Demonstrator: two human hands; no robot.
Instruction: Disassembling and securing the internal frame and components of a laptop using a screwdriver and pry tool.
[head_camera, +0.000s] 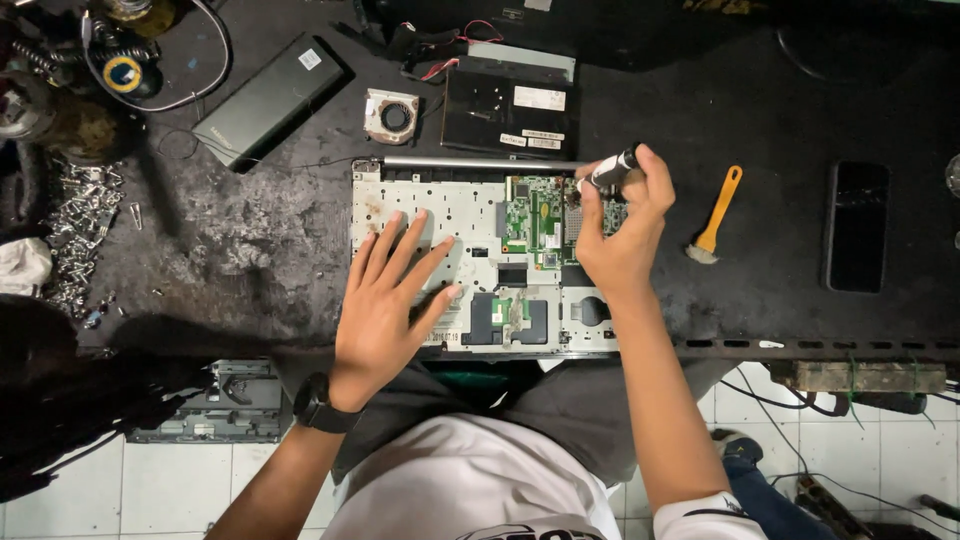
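Two bare hands work over an opened laptop chassis (470, 225) lying on a dark bench (720, 110), its near edge at the bench's front lip. The right hand (622, 235) is clenched around a small black and white screwdriver (612, 170), thumb and fingers pinching the handle; the tool tilts down-left toward the green circuit board (533, 215) at the chassis's upper right. Whether the tip touches the board cannot be told. The left hand (385, 300) is released, fingers spread flat, palm pressing on the pale left half of the chassis, holding nothing. A black watch (318, 405) sits on that wrist.

Surroundings: a fan (391, 115) and a black drive (508, 108) lie just beyond the chassis's far edge; a battery (268, 100) sits upper left. An orange-handled brush (717, 215) lies near, right of the right hand, with a phone (857, 240) well apart further right. Loose screws (85, 225) are heaped at the left edge. Bare bench shows between brush and phone
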